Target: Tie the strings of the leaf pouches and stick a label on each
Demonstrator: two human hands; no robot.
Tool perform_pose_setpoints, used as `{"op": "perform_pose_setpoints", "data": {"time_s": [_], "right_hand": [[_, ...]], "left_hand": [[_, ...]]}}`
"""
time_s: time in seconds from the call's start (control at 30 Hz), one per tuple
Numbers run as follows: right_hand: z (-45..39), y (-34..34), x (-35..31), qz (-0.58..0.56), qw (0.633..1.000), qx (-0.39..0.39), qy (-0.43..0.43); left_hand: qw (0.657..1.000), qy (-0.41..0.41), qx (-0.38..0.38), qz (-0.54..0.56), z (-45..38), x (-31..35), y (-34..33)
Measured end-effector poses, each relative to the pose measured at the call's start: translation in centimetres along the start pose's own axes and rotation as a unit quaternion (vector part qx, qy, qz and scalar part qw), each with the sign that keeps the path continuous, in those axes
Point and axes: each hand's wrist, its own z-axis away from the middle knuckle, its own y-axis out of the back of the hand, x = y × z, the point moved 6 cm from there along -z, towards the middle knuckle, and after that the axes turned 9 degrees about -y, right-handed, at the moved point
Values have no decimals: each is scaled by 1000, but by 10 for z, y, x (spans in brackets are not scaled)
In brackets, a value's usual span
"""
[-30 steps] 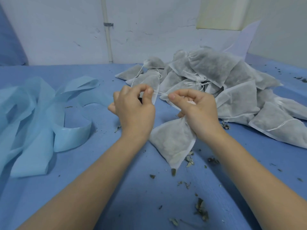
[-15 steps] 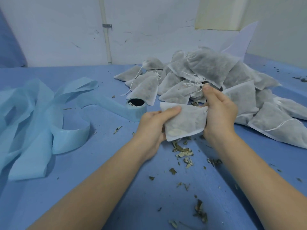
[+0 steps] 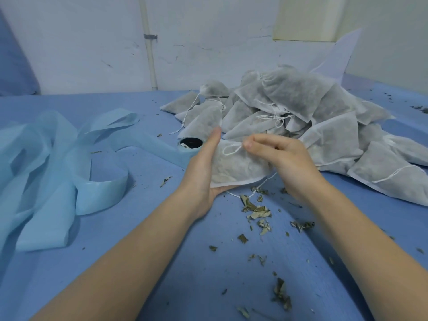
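Note:
A white mesh leaf pouch (image 3: 236, 165) lies across my left hand (image 3: 203, 167), whose palm and straight fingers support it from the left and below. My right hand (image 3: 284, 158) is on the pouch's right side, thumb and forefinger pinching its white string (image 3: 231, 149), which forms a small loop on top. A loose end of string (image 3: 254, 192) trails under the pouch onto the table. Behind it lies a heap of several more leaf pouches (image 3: 301, 112) with loose strings.
A roll of pale blue label tape (image 3: 188, 147) stands just left of my left hand, its long strip (image 3: 69, 172) piled in loops at the left. Dry leaf crumbs (image 3: 257, 212) litter the blue table (image 3: 139, 228). A white wall with a pipe (image 3: 150, 54) is behind.
A second ago both hands pulled a string apart above a hanging pouch. The hands then dropped and turned the pouch flat; now the left palm cradles it and the right pinches the string.

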Motion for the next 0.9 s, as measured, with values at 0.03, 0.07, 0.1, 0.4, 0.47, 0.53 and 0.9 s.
{"op": "perform_pose_setpoints", "data": {"time_s": [0.03,0.07,0.1,0.4,0.47,0.53,0.9], "right_hand": [[1,-1,-2,28,1000,-1,14],[2,-2,-3,55,998,-1,29],[3,-3,-4,81,996,2,44],[3,-5,-9,131,985,46,104],[3,-7,-13,120,984,59,118],[-1,-10,-13,100,987,67,104],[-36,-71,9,132,991,-22,4]], "left_hand": [[1000,-11,-5,-23,0,1,0],[999,-24,-3,-47,0,2,0],[997,-37,6,-69,-1,2,2],[974,-147,58,-163,-5,22,10],[969,-159,73,-174,-5,28,12],[964,-171,87,-187,-4,35,15],[933,-186,305,-39,-14,76,82]]}}
